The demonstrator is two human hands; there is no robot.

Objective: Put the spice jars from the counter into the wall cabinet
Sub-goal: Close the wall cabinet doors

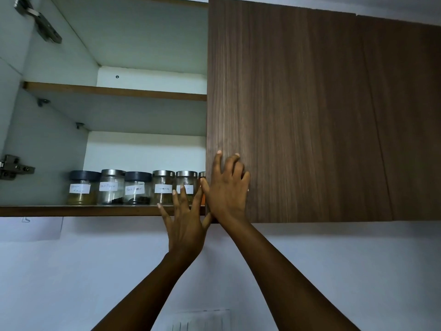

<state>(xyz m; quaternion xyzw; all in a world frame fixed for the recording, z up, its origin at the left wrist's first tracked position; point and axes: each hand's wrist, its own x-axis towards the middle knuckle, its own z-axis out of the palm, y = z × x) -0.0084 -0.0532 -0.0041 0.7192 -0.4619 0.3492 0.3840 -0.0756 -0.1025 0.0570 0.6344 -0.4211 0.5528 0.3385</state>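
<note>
Head view: the wall cabinet stands half open. The spice jars are in a row on its bottom shelf, labels facing out, some with dark lids and some with steel ones. The left hand is raised before the shelf edge, its fingers straight and spread wide, holding nothing; the two rightmost jars sit just behind those fingertips. The right hand lies on the closed wooden door near its lower left corner, its fingers loosely bent and apart, tips touching the wood, thumb along the door's edge. A metal hinge sits far left of the fingers.
</note>
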